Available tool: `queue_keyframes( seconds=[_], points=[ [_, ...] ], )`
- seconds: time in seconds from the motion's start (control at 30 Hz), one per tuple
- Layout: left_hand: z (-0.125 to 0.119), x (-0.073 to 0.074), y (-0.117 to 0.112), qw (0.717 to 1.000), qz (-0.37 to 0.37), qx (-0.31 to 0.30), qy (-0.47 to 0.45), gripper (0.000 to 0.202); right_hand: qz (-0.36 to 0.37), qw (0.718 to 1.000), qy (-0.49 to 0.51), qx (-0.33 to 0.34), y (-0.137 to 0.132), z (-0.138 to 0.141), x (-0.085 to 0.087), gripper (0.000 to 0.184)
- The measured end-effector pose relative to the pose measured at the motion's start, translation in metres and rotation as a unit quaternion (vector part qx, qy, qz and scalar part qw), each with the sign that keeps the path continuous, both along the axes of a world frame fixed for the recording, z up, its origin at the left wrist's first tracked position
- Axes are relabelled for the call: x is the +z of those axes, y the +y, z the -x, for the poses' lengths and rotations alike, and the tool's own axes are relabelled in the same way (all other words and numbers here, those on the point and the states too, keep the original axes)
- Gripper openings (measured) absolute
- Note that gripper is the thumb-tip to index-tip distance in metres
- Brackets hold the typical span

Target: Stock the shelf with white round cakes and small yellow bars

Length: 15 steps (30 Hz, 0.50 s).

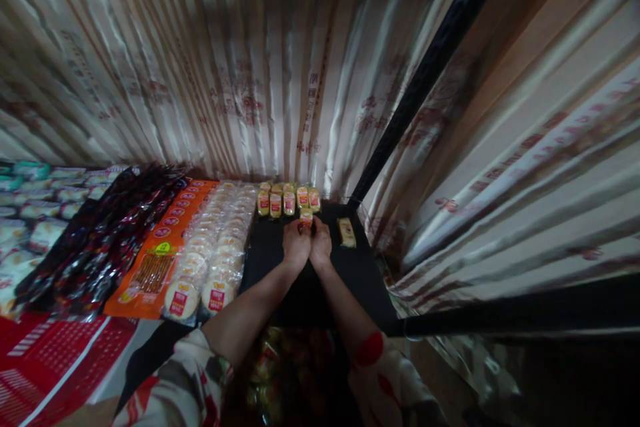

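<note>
Both arms reach forward over a black shelf (270,267). My left hand (297,241) and my right hand (321,240) meet at the wrists, fingers closed around a small yellow snack packet (306,217) with a red label. Just beyond the hands, similar yellow packets (289,202) stand in a short row at the back of the shelf. A single pale yellow packet (346,232) lies apart, to the right of my right hand. The fingertips are partly hidden behind the hands.
Left of the hands lie rows of round wrapped crackers (216,287), orange snack bags (150,273), dark shiny packets (95,273) and white packets (47,233). A black post (410,100) rises at the back right corner. Printed curtains (280,67) hang behind. A red basket (60,360) is at lower left.
</note>
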<state>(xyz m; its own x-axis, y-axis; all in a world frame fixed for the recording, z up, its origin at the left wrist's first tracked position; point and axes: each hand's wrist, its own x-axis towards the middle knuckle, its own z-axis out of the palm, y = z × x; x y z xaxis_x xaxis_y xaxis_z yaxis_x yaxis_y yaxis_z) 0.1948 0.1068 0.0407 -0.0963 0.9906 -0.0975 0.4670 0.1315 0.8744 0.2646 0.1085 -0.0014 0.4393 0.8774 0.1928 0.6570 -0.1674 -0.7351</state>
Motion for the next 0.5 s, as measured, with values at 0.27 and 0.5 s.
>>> queue_keyframes(
  seconds=[0.27, 0.5],
  points=[
    [-0.008, -0.001, 0.021, 1.000, -0.011, -0.008, -0.005, 0.031, -0.044, 0.999, 0.004, 0.000, 0.029, -0.008, -0.005, 0.038],
    [-0.010, 0.001, 0.031, 0.999, -0.025, -0.036, 0.015, 0.033, -0.024, 1.000, -0.003, 0.020, 0.047, -0.010, -0.003, 0.038]
  ],
)
